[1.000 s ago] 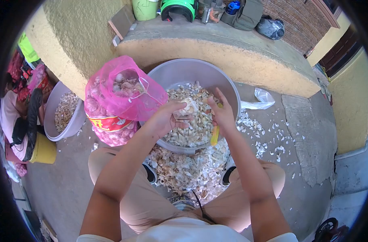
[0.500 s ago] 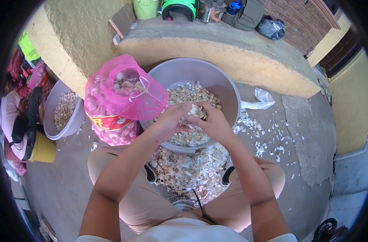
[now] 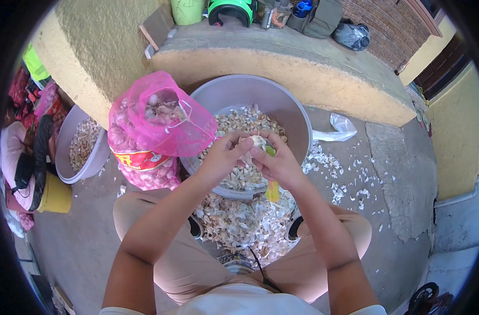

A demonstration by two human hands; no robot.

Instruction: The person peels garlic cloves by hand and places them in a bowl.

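Both hands meet over the near part of a large grey basin (image 3: 307, 131) that holds many garlic cloves (image 3: 245, 122). Fingers of my left hand (image 3: 229, 154) are closed on a whitish garlic bulb (image 3: 257, 142). My right hand (image 3: 277, 161) grips the same bulb from the other side and also holds a yellow-green tool (image 3: 272, 191), whose lower end sticks out below the palm. Left of the basin stands a pink mesh bag (image 3: 140, 134) full of garlic bulbs, its top open. A heap of papery skins (image 3: 245, 223) lies between my feet.
At the left, a person (image 3: 19, 152) sits by a second basin (image 3: 62, 152) of cloves and a yellow bucket (image 3: 56, 194). A concrete ledge (image 3: 281, 58) behind carries a green helmet (image 3: 231, 10) and a backpack (image 3: 322, 18). Scattered skins and clear plastic (image 3: 342, 127) lie at the right.
My hands have drawn closer together around the bulb, and my right hand has turned. The yellow-green tool now shows clearly, its lower end below my right palm.
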